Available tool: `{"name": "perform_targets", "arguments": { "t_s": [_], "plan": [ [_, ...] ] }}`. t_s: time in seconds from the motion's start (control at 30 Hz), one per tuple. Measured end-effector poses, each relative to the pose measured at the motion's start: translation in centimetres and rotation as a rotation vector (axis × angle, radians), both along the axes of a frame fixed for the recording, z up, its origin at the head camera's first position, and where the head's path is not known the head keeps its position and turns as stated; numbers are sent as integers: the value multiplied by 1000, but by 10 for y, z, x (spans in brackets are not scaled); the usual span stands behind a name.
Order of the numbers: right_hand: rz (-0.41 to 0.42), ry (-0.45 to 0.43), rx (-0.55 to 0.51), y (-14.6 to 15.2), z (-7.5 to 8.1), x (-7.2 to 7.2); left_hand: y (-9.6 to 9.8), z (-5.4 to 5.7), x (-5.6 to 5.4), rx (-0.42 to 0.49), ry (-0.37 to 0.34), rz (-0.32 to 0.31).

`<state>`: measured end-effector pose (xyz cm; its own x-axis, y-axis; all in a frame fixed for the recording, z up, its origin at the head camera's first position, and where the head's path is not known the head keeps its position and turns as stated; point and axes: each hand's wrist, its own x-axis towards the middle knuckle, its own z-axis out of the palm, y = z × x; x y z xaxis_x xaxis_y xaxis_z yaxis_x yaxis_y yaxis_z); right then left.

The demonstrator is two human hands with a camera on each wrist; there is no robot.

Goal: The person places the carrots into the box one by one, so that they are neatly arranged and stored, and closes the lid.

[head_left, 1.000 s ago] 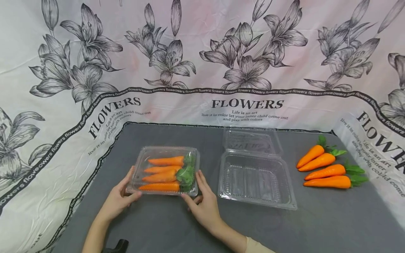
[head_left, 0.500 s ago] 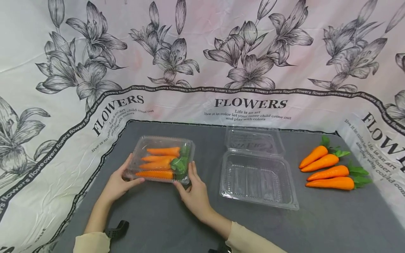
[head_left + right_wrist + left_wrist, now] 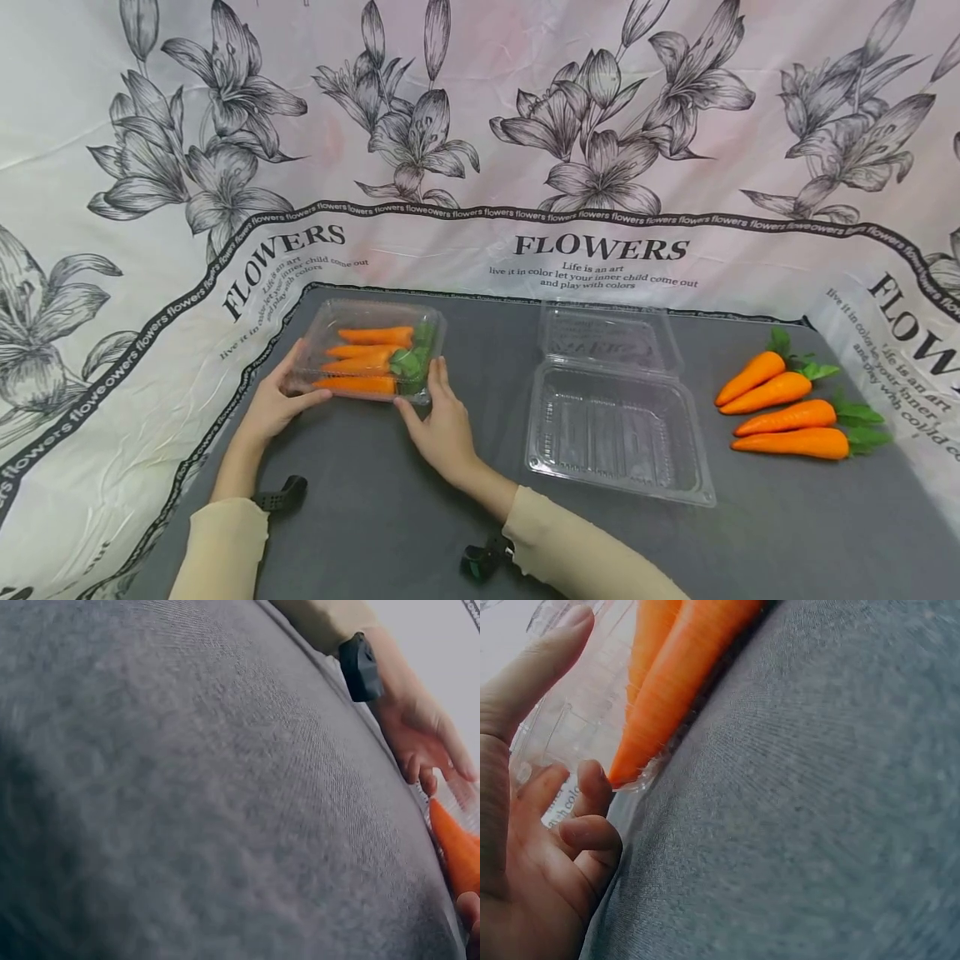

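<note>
A lidded clear plastic container [image 3: 318,342] lies at the table's back left, with several orange carrots [image 3: 356,385] inside, their green leaves [image 3: 411,367] to the right. My left hand [image 3: 272,404] grips its left front corner, thumb along the front edge. At the right front corner my right hand [image 3: 444,429] holds it, thumb in front and fingers along the side. In the left wrist view, the left hand [image 3: 547,855] has curled fingers at the container's end near a carrot tip [image 3: 630,761]. The right wrist view catches only a right fingertip [image 3: 469,909].
An open clear container [image 3: 622,429], its lid [image 3: 611,337] folded back, stands right of centre. Several loose carrots [image 3: 787,417] lie at the far right on the grey tabletop [image 3: 390,533]. A flower-print cloth [image 3: 450,167] rises behind the table.
Both hands have moved the filled container away from me and slightly left. The open container and loose carrots stay in place, while the head view shifts a little.
</note>
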<state>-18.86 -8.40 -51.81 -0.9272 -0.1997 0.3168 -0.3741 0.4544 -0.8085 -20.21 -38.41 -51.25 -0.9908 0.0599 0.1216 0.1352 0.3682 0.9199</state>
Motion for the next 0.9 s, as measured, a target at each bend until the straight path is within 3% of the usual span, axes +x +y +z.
{"name": "perform_targets", "arguments": {
  "t_s": [0.13, 0.27, 0.37, 0.43, 0.5, 0.57, 0.63, 0.73, 0.83, 0.9],
  "plan": [
    [-1, -15, 6, 1, 3, -1, 1, 3, 0, 13, -22, 11],
    [17, -62, -57, 4, 9, 6, 2, 10, 6, 80, -139, 66],
    [34, -74, -100, 11, 17, 16, 7, 16, 14, 159, -226, 190],
    [43, -53, -107, 19, 23, 27, 13, 19, 23, 202, -238, 319],
    [57, -29, -101, 29, 28, 39, 20, 24, 35, 214, -196, 437],
    [84, 5, -101, 42, 31, 52, 30, 29, 48, 176, -102, 500],
    [124, 50, -108, 57, 34, 65, 43, 33, 60, 120, 9, 507],
    [223, 155, -141, 84, 37, 79, 69, 39, 77, 32, 150, 460],
    [323, 295, -151, 116, 39, 87, 99, 41, 86, -17, 225, 373],
    [368, 399, -141, 139, 40, 86, 119, 41, 89, -58, 252, 284]
  ]
}}
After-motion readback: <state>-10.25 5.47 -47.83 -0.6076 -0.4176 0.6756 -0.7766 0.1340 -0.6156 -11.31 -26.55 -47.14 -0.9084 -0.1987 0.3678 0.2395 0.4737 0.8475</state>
